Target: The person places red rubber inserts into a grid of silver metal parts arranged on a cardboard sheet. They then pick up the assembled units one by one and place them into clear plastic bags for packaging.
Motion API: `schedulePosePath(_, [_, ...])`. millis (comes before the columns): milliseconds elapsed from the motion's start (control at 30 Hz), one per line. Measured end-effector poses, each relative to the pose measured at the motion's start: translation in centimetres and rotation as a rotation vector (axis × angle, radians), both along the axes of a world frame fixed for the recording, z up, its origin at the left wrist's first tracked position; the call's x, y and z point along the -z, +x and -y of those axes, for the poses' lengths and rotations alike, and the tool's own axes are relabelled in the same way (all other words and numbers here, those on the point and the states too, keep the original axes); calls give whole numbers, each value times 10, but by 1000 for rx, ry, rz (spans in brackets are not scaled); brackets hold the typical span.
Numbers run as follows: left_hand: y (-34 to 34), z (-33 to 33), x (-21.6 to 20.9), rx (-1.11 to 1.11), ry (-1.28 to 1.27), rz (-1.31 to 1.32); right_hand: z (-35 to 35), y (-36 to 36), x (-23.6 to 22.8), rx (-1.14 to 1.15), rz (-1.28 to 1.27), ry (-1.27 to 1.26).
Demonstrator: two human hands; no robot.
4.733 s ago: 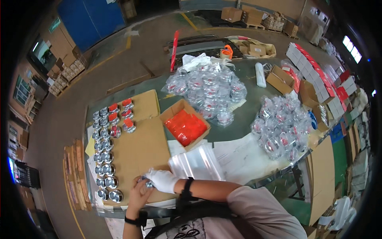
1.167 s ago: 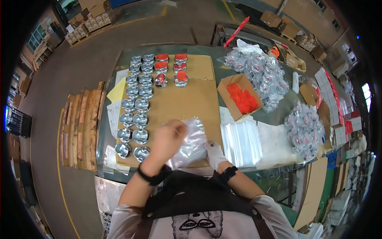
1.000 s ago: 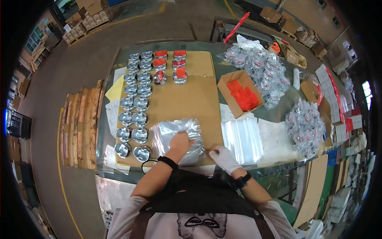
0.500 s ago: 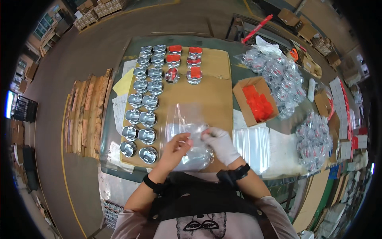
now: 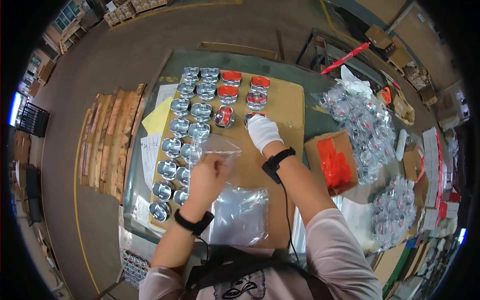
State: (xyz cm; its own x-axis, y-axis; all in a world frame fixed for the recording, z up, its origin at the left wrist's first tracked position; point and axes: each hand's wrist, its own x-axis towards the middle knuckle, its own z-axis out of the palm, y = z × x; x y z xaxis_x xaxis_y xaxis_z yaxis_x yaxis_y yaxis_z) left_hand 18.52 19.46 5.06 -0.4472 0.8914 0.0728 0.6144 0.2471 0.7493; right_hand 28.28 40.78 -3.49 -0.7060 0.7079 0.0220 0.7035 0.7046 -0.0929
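My bare left hand [image 5: 209,172] is closed on a clear plastic bag [image 5: 220,144], whose loose end spreads out beyond the fingers. Wearing a white glove, my right hand [image 5: 263,132] reaches over the right column and grips a metal piston [image 5: 248,118], mostly hidden beneath it. Close by stand a piston with a red strip [image 5: 224,117] and another piston with red on it [image 5: 256,100]. Two columns of bare silver pistons [image 5: 201,112] run down the left of the cardboard sheet [image 5: 280,102]. A pile of flat clear bags [image 5: 239,215] lies in front of me.
An open carton [image 5: 314,155] of red pieces [image 5: 333,162] stands right of the cardboard. Beyond it are heaps of bagged pistons [image 5: 367,132], with a second heap [image 5: 393,212] nearer. A yellow paper [image 5: 158,120] lies at the left table edge; wooden planks [image 5: 110,140] are beyond it.
My right hand has left the bag and moved forward to the piston in the right column. My left hand has lifted the bag off the pile, forward and left.
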Motion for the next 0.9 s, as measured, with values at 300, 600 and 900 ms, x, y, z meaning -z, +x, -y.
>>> schedulePosePath(300, [51,-47,128,27,-75,734,65,86,-48,139,-511,-590])
schedulePosePath(600, [66,-27,60,177,229,14,128,87,20,-50,-266,-318])
schedulePosePath(900, [105,-1,34,185,36,1081,178,190,-93,50,-810,-469])
